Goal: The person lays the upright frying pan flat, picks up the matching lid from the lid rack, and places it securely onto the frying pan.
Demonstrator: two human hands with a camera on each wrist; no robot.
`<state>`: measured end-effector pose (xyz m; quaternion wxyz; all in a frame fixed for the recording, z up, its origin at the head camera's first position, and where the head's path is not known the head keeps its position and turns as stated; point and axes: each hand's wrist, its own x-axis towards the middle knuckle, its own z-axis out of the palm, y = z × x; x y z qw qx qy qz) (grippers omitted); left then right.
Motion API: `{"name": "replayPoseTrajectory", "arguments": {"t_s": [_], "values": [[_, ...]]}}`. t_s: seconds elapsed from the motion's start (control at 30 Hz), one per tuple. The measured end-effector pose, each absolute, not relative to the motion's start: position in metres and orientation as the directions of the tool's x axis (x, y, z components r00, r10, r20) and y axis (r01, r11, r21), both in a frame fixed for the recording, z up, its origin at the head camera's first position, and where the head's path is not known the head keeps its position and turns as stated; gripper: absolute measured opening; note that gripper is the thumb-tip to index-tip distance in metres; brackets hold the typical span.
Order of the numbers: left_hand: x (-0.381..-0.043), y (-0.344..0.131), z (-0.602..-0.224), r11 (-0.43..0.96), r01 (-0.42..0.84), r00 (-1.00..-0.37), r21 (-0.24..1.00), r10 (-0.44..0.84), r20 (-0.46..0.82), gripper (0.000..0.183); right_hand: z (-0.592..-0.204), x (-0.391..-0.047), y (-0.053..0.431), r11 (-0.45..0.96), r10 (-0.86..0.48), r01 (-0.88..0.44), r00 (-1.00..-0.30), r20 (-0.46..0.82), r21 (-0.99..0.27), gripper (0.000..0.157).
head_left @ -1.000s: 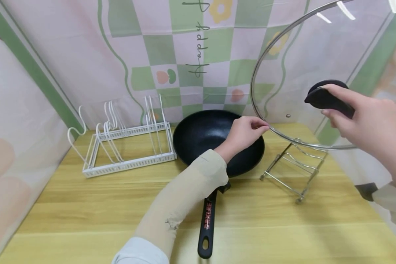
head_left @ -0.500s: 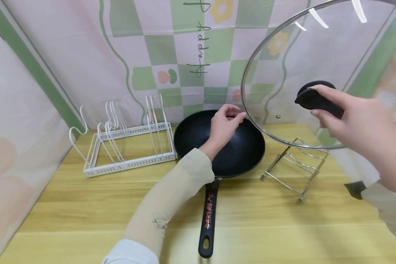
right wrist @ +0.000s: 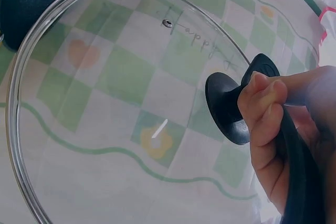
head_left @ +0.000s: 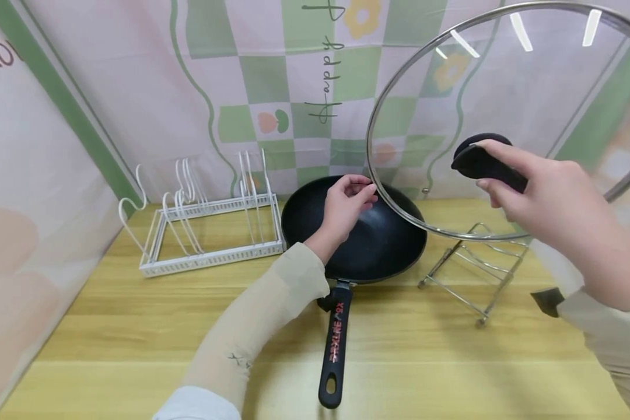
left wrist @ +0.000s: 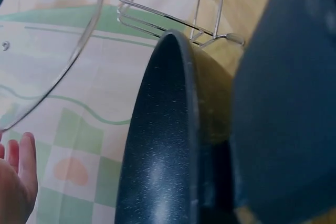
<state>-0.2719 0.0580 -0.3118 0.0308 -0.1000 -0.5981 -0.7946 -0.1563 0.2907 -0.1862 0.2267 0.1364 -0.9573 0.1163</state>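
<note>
My right hand [head_left: 562, 204] grips the black knob [head_left: 483, 157] of a large, clear glass pan lid [head_left: 535, 81] with a metal rim. The lid is held up on edge, tilted, above the table at the right. At its lower left rim, my left hand [head_left: 341, 207] pinches the edge between thumb and fingers; those fingertips also show at the rim in the right wrist view. Below the left hand lies a black wok [head_left: 383, 248], its long handle [head_left: 333, 356] with red lettering turned toward me. In the left wrist view the wok's rim [left wrist: 191, 87] is close up.
A white rack [head_left: 215, 258] with upright wire dividers stands left of the wok, right beside it. To the right, a small chrome wire rack [head_left: 454, 298] stands partly behind the lid's lower edge. A patterned cloth [head_left: 262, 76] hangs behind the wooden table [head_left: 136, 350].
Both hands and the lid have shifted left, and more of the lid is in view. The left hand has moved back over the wok, at the lid's rim. Wok and racks stay put.
</note>
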Motion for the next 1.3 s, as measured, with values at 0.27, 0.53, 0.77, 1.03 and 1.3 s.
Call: {"name": "replayPoseTrajectory", "arguments": {"t_s": [0.27, 0.53, 0.77, 1.03, 1.3], "values": [[-0.267, 0.05, -0.301, -0.331, 0.143, -0.984, 0.933, 0.05, 0.168, 0.014, -0.189, -0.159, 0.285, 0.914, -0.227, -0.354, -0.851, 0.474, -0.197, 0.049], [-0.263, 0.046, -0.301, -0.398, 0.104, -0.991, 0.911, 0.042, 0.131, 0.011, -0.189, -0.158, 0.28, 0.909, -0.241, -0.37, -0.84, 0.486, -0.189, 0.049], [-0.261, 0.039, -0.298, -0.484, 0.08, -0.996, 0.871, -0.002, 0.091, 0.013, -0.185, -0.161, 0.276, 0.902, -0.221, -0.358, -0.862, 0.456, -0.24, 0.051], [-0.261, 0.03, -0.303, -0.518, 0.076, -0.997, 0.852, -0.045, 0.062, 0.019, -0.187, -0.167, 0.266, 0.897, -0.224, -0.363, -0.866, 0.447, -0.254, 0.051], [-0.261, 0.018, -0.306, -0.519, 0.08, -0.997, 0.851, -0.027, 0.077, 0.021, -0.186, -0.173, 0.258, 0.887, -0.238, -0.372, -0.876, 0.418, -0.273, 0.054]]}}
